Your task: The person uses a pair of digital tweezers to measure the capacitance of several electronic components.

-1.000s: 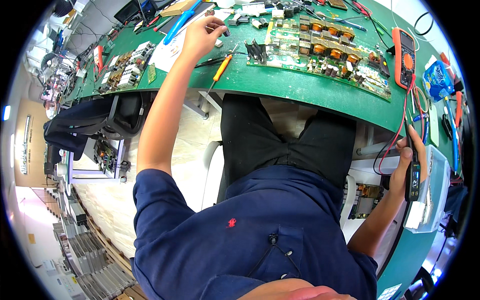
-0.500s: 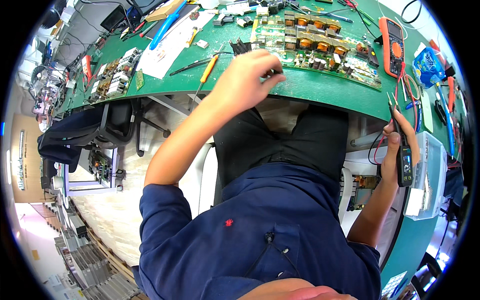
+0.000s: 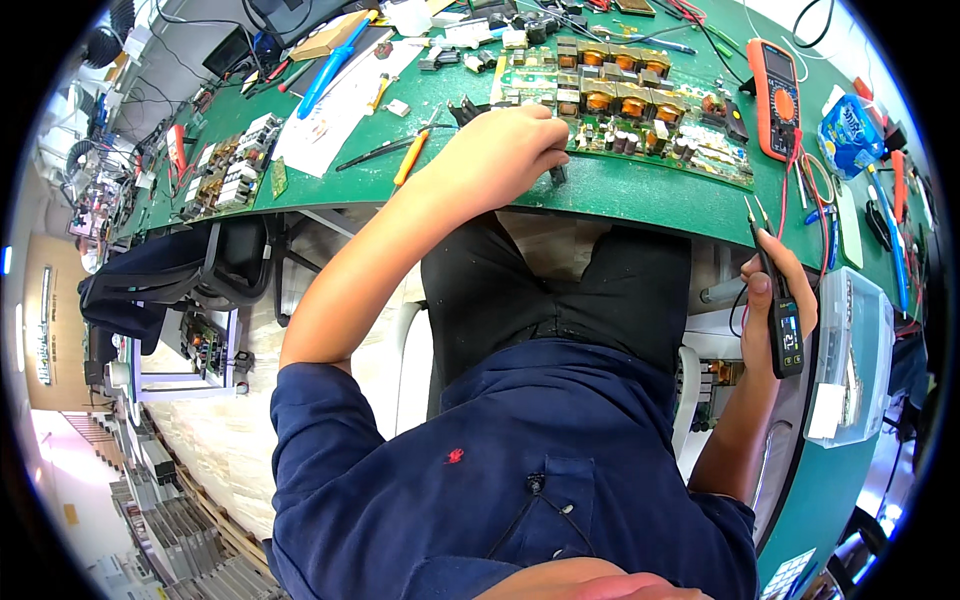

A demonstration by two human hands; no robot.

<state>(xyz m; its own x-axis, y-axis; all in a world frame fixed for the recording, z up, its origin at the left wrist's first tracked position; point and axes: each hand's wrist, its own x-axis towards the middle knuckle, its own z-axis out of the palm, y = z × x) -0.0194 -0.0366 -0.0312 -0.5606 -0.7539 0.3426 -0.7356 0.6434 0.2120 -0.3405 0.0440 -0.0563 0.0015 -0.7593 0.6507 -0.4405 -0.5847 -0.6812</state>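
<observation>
Left hand [image 3: 500, 150] curled, fingers pinched shut on small dark part [image 3: 557, 176] at near edge of long green circuit board [image 3: 640, 110] with round copper coils. Board lies flat on smooth green bench top [image 3: 640, 195].

Right hand [image 3: 775, 300] wrapped tight round slim black pen-shaped tester [image 3: 782, 320] with small lit screen, two thin metal tips pointing far. Hand low, off near right edge of bench.

Orange boxy meter [image 3: 778, 85] far right. Orange-handled tool [image 3: 410, 160] left of left hand.
</observation>
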